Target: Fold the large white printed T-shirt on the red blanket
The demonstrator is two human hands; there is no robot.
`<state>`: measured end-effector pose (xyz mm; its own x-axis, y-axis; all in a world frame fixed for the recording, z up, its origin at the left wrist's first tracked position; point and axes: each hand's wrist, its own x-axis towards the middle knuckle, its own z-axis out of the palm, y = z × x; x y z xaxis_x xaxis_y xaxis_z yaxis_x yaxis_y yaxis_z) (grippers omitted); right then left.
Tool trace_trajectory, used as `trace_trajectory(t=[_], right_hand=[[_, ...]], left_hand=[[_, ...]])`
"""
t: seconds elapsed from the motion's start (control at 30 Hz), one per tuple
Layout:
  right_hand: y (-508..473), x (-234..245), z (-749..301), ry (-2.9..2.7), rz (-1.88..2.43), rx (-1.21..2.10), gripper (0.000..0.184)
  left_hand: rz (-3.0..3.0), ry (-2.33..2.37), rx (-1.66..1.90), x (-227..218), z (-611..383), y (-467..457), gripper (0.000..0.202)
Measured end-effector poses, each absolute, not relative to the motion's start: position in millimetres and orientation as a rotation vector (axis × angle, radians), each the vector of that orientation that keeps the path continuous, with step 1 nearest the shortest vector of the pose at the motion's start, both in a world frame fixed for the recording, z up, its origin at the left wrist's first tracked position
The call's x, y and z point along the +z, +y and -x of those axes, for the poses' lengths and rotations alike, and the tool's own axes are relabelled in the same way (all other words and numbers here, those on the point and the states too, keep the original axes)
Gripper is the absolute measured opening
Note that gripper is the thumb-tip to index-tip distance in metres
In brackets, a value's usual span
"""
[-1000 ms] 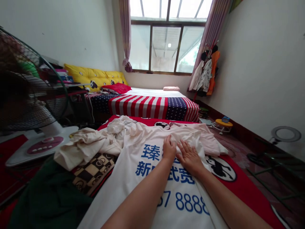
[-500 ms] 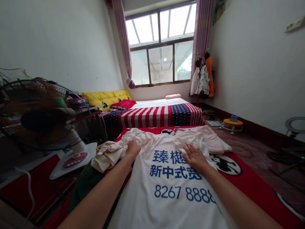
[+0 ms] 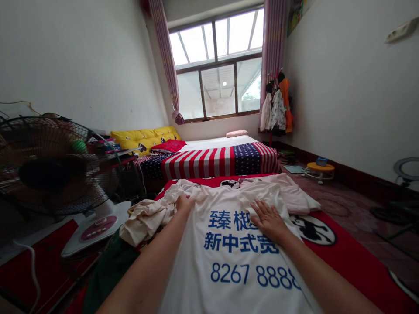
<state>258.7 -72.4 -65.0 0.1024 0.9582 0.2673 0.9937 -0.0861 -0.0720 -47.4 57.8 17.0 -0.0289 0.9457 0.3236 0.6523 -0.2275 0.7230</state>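
Note:
A white T-shirt (image 3: 235,257) with blue characters and digits lies spread in front of me on a red cloth (image 3: 353,257) with black-and-white round prints. My left hand (image 3: 185,204) is closed on the shirt's left shoulder edge, its fingers pinching the fabric. Flat on the shirt's upper right part rests my right hand (image 3: 266,218), fingers stretched out over the printed characters. Crumpled cream cloth (image 3: 144,220) sits left of my left hand. Pale pink folded clothing (image 3: 299,196) lies beyond my right hand.
On the left stands a fan (image 3: 49,170) with a white base. Behind is a bed (image 3: 209,162) with a flag-patterned cover and a yellow cushion (image 3: 140,138). An orange-topped stool (image 3: 321,168) stands at right, near clothes on a rack (image 3: 278,107).
My left hand has shifted slightly, still gripping the shirt's shoulder. The right hand stays flat in about the same place. The view has tilted a little.

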Motion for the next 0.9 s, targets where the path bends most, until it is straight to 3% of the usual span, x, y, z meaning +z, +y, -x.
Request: trace_trajectory(t=[0.1,0.3,0.53,0.63,0.77,0.9], right_hand=[[-73.3,-62.6,-258.3,-1.952,2.151,-0.207,0.058],[-74.0,-62.3,-257.3,-1.958,2.146,-0.189,0.059],[-74.9,-39.4,-254.4,-1.955,2.168,-0.001,0.057],[-68.5,-10.8,-243.2,-1.872,2.172,0.101,0.043],[-51.6,8.5,-209.1,-1.639,2.189,0.107,0.037],[-35.1,-4.1,-172.4,-1.495,2.180,0.366,0.033]], left_hand=[[-2.038,1.509,1.114,18.7,23.6,35.5,0.036],[-2.344,1.119,0.717,-7.3,6.2,-25.7,0.072],[-2.529,1.427,0.389,-8.6,53.3,-68.2,0.057],[-2.537,1.533,0.239,-4.7,77.7,-81.2,0.057],[-2.430,1.569,0.294,-3.4,98.5,-97.7,0.067],[-2.264,1.552,0.364,-3.9,113.1,-121.5,0.071]])
